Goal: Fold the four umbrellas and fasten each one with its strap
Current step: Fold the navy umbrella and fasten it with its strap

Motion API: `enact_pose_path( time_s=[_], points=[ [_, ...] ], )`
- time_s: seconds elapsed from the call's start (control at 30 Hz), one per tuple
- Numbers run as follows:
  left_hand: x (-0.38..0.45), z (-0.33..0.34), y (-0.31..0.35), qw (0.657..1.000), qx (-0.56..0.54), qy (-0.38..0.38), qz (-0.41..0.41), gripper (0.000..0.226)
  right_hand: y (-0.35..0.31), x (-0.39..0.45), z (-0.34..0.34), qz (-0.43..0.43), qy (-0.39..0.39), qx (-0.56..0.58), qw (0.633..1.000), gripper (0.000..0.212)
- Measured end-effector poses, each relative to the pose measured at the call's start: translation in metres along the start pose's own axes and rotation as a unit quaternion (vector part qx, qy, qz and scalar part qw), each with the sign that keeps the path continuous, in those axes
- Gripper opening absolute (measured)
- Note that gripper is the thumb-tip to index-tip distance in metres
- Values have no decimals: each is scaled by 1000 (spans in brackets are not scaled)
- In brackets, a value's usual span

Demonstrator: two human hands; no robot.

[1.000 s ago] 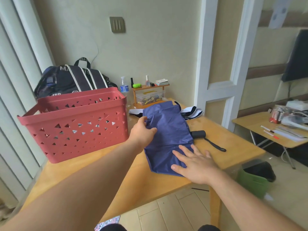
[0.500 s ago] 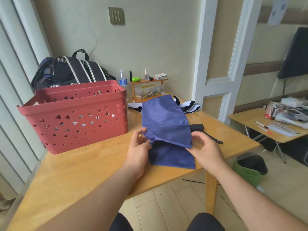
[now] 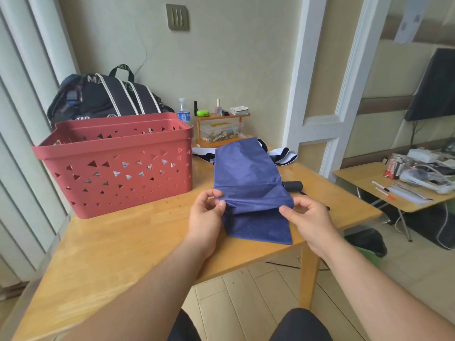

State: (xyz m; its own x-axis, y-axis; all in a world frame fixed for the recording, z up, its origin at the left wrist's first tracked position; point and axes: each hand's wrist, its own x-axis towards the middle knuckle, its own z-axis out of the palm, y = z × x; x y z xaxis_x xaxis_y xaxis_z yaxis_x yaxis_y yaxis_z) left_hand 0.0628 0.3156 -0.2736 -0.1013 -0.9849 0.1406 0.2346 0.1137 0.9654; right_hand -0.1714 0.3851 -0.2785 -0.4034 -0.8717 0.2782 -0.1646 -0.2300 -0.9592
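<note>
A navy blue umbrella [image 3: 246, 173] lies collapsed on the wooden table [image 3: 138, 237], its cloth flattened into a long panel with a crease across the middle. My left hand [image 3: 205, 212] pinches the cloth at the left end of that crease. My right hand [image 3: 306, 217] pinches it at the right end. The umbrella's black handle [image 3: 294, 186] pokes out to the right behind the cloth. A black-and-white umbrella [image 3: 283, 155] lies behind the blue one, mostly hidden by it.
A red perforated basket [image 3: 115, 163] stands on the table's left. Behind it sit a black bag [image 3: 105, 97], a water bottle [image 3: 183, 114] and a small wooden shelf [image 3: 221, 129]. A low side table [image 3: 398, 185] and a green bin [image 3: 366, 244] are to the right.
My right hand lifted off the flat cloth and took a pinch at the fold's right edge; my left shifted to the left edge. Both now hold the crease raised slightly.
</note>
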Motion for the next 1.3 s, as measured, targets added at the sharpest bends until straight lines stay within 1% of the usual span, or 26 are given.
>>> enact_pose_path(
  time_s=[0.07,0.13,0.2,0.23,0.3,0.37,0.43,0.5,0.6,0.63,0.7,0.8,0.83,0.87,0.9,0.93,0.97,1.0,1.03,1.07,1.13,1.2,1.27,1.3],
  points=[
    [0,-3,5,999,-41,-17,-26,37,-2,1,-3,22,-33,43,998,11],
    [-1,-5,6,997,-47,-60,-32,54,-3,2,-4,30,-54,66,996,17],
    [-4,-3,3,995,-1,-101,-20,70,-5,1,-4,36,-68,66,995,20],
    [-6,-2,2,993,34,-110,-5,73,-5,1,-3,39,-75,64,994,21],
    [-10,2,1,991,96,-87,27,68,-6,0,-2,43,-92,67,993,24],
    [-11,4,1,991,120,-43,49,60,-6,2,-3,43,-92,84,991,25],
    [-11,4,1,992,112,-26,51,53,-7,3,-7,43,-80,112,990,23],
    [-9,2,1,995,89,-27,40,48,-9,3,-10,41,-77,129,988,23],
    [-8,-1,1,999,21,-36,12,48,-12,3,-11,44,-104,119,987,39],
    [-9,-1,2,999,25,-41,16,50,-13,2,-10,46,-113,114,986,40],
    [-11,2,0,994,88,-45,50,55,-12,2,-9,47,-119,114,985,41],
    [-14,3,-2,976,183,-49,110,65,-10,3,-11,54,-106,136,984,42],
    [-15,3,-3,971,198,-52,121,67,-10,3,-11,55,-100,146,983,46],
    [-14,2,-4,968,213,-54,125,69,-9,3,-11,55,-91,156,982,55],
    [-13,1,-4,965,227,-53,123,69,-8,3,-11,53,-82,164,982,70],
    [-13,1,-5,962,238,-50,120,67,-8,3,-11,51,-75,170,981,85],
    [-12,1,-6,961,247,-46,117,64,-8,3,-12,49,-70,177,981,94],
    [-12,2,-6,960,250,-45,114,60,-8,3,-13,48,-68,184,979,98],
    [-11,1,-5,961,249,-52,109,57,-8,3,-14,50,-66,190,978,96],
    [-9,-2,-4,961,246,-69,103,55,-8,3,-14,54,-63,195,977,89],
    [-5,-12,1,954,257,-114,101,52,-7,3,-15,59,-58,197,977,67],
    [0,-27,9,936,298,-135,127,47,-7,3,-14,61,-51,184,980,57],
    [3,-40,12,914,346,-133,163,45,-9,3,-12,64,-52,174,981,49],
    [3,-44,11,909,356,-134,169,45,-10,3,-11,65,-52,174,981,43]
  ],
)
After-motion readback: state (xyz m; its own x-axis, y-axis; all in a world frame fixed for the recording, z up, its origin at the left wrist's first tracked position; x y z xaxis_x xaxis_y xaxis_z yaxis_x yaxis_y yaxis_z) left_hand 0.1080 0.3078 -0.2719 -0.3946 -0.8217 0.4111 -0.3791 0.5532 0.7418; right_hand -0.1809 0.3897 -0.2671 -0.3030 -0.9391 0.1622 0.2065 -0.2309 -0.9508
